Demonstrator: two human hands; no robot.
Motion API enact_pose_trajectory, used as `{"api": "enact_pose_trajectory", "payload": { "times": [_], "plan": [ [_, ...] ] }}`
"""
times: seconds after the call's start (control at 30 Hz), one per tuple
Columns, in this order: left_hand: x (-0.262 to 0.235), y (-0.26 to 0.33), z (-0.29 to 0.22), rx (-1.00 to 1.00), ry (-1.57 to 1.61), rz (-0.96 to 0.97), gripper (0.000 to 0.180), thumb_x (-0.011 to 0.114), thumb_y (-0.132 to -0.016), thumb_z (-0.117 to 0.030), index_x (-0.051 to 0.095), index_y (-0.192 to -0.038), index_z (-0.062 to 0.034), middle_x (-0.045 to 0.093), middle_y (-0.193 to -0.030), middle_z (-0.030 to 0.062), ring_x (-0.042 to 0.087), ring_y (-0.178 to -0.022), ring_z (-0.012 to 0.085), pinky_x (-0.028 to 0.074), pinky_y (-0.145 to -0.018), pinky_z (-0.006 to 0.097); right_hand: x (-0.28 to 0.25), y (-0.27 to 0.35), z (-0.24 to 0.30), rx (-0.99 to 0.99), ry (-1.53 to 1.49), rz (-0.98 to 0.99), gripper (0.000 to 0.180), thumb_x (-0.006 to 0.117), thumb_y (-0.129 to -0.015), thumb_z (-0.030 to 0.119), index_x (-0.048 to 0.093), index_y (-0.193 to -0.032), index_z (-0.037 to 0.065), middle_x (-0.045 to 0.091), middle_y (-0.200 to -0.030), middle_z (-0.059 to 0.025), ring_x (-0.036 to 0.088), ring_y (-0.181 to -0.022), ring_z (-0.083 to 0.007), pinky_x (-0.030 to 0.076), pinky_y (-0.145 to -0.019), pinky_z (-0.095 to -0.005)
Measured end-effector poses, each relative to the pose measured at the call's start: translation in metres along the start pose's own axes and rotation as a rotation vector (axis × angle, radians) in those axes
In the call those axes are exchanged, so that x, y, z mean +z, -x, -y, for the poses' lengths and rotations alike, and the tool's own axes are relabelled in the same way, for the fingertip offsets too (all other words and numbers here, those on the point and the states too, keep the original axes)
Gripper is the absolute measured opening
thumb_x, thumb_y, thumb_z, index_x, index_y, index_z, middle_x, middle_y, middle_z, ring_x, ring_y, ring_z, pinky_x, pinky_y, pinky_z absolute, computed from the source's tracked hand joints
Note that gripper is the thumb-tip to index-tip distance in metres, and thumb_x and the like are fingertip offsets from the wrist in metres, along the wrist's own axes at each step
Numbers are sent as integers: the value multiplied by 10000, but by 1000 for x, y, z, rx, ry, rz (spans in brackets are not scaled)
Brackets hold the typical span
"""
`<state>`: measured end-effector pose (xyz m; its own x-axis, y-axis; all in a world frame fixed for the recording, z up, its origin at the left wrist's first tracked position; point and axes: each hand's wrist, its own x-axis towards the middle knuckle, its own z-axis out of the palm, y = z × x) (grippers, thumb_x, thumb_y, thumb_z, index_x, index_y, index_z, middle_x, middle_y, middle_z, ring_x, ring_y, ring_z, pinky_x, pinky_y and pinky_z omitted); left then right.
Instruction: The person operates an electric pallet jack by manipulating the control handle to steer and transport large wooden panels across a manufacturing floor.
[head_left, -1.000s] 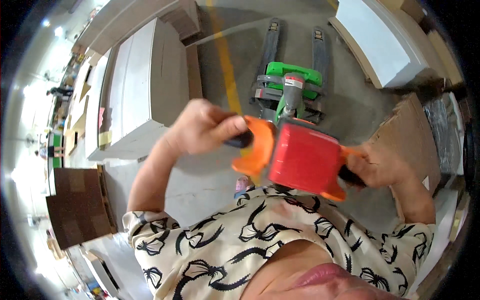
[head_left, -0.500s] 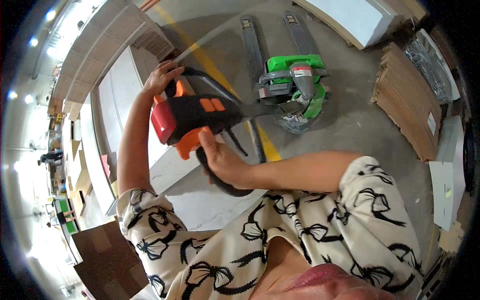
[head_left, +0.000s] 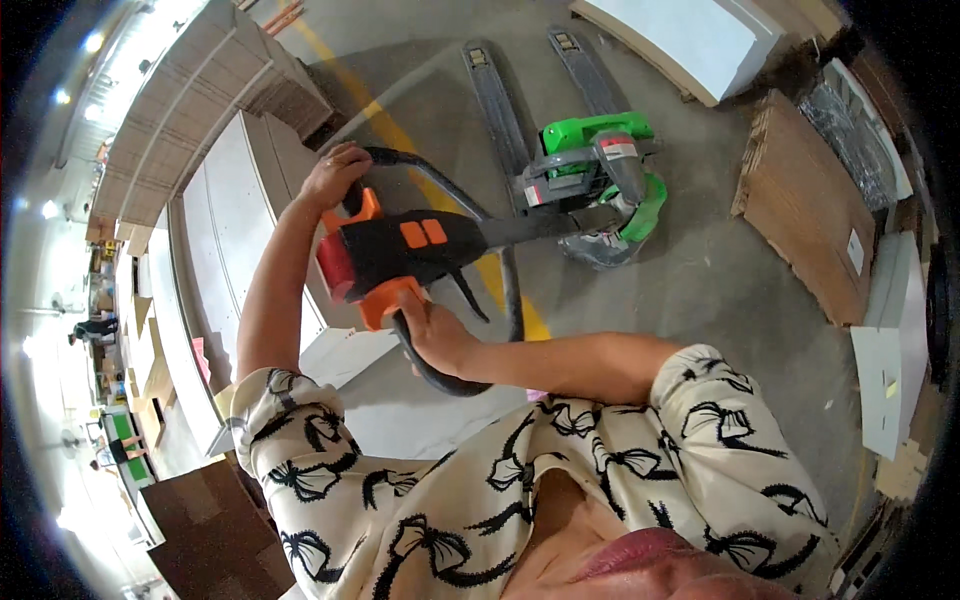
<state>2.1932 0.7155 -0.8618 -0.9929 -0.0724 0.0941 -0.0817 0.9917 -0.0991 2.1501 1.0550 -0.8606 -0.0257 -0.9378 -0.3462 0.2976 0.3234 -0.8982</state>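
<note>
Smooth grey concrete floor (head_left: pixel 740 290); both hands' fingers clamped around the pallet jack's looped black handle (head_left: pixel 500 290).

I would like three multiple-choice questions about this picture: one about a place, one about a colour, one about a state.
1. Where is the left hand?
A. on the upper side of the handle loop
B. on a cardboard stack
C. on the floor

2. What colour is the pump housing of the pallet jack?
A. blue
B. green
C. yellow

3. What is the right hand doing?
A. hanging free
B. resting flat on a panel
C. gripping the handle loop

Answers: 1 A, its fingers curl over the bar; 2 B, the cover is bright green; 3 C, its fingers close around the lower bar.
</note>
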Motion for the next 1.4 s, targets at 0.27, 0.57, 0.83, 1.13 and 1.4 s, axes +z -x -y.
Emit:
{"api": "enact_pose_trajectory", "payload": {
  "times": [0.27,0.57,0.83,1.13,1.4],
  "plan": [
    [8,-24,-95,-47,102,24,214,472,-886,-194,620,-952,-54,526,-1215,120,328,-1273,326,221,-1068,434,-87,68,-23,62,196,83,788,208,-849,692,560,-856,-13,567,-680,-186,604,-674,-327,463,-653,-397],
    [37,-56,-265,-90,237,137,246,467,-886,-254,605,-962,-65,585,-1030,162,487,-1073,346,404,-908,417,-258,181,-56,134,493,206,529,343,-948,461,516,-1161,9,595,-1003,-77,501,-925,-127,387,-895,-283],
    [183,-113,-463,205,375,-145,472,521,-846,-438,540,-547,-73,501,-510,108,540,-569,291,449,-548,397,-434,285,-201,-100,1306,-562,282,548,-842,249,573,-1046,55,602,-915,-186,565,-884,-368,424,-844,-447],
    [239,-177,-586,160,451,-212,673,440,-826,-609,521,-498,-27,456,-434,138,534,-494,335,443,-545,420,-600,307,-267,-577,1476,-672,291,600,-765,104,558,-1050,65,599,-975,-140,531,-960,-368,399,-865,-442],
    [192,-143,-671,-167,478,90,711,463,-736,-726,630,-629,-43,559,-538,164,593,-557,356,496,-539,404,-568,377,-262,-571,1604,-472,202,550,-807,230,635,-885,64,635,-781,-173,612,-731,-367,467,-617,-424]
  ]
}}
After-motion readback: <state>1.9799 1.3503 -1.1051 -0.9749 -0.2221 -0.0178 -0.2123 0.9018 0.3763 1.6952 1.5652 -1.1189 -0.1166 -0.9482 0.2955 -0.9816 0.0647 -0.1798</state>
